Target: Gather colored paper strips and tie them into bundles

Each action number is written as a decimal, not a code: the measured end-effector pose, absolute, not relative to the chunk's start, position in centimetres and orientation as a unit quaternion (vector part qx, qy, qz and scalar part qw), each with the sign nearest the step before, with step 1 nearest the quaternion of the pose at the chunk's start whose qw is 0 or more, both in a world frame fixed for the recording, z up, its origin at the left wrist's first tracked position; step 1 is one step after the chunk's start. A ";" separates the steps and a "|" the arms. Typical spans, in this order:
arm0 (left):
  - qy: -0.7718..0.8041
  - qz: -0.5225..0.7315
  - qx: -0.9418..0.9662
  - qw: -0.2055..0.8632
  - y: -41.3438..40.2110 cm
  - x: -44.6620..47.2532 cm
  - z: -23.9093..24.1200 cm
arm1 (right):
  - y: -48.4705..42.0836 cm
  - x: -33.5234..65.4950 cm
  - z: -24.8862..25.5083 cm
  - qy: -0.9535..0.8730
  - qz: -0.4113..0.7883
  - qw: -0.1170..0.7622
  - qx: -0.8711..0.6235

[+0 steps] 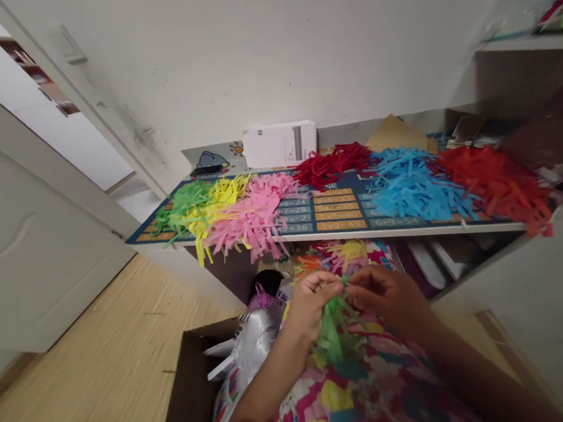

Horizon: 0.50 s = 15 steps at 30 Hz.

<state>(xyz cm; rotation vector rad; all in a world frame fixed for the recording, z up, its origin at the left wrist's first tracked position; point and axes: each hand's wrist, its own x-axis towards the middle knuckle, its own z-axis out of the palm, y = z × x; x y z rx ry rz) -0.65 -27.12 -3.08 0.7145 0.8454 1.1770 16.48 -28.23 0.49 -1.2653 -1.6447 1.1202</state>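
My left hand (312, 304) and my right hand (388, 297) meet over my lap, both pinched on the top of a green paper tassel (333, 330). Its cut fringe hangs down between my wrists over flowered cloth. On the low desk (332, 214) ahead lie piles of cut paper fringe: green (183, 204), yellow (220, 200), pink (255, 217), dark red (331, 163), blue (412, 187) and red (497, 181).
A brown cardboard box (185, 396) at my left holds a silvery bag (253, 345). A white box (280, 144) stands against the wall behind the desk. A white door (23, 245) and wooden floor (92, 372) are at left; a shelf unit (533, 70) rises at right.
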 end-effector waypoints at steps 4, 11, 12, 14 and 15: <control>0.379 0.527 0.398 0.648 -27.3 -0.7 -3.0 | -28.1 16.7 -0.5 -0.614 0.512 0.383 -0.463; 0.438 0.493 0.584 0.473 -27.7 -0.9 -2.3 | -27.7 17.7 -0.2 -0.659 0.388 0.424 -0.485; 0.441 0.481 0.622 0.432 -27.5 -1.3 -2.4 | -27.6 19.4 0.6 -0.632 0.382 0.454 -0.499; 0.435 0.450 0.702 0.341 -26.7 -2.7 -2.5 | -27.5 24.1 2.7 -0.587 0.326 0.491 -0.555; 0.426 0.432 0.738 0.296 -26.1 -3.5 -2.6 | -27.5 26.8 4.0 -0.581 0.272 0.488 -0.592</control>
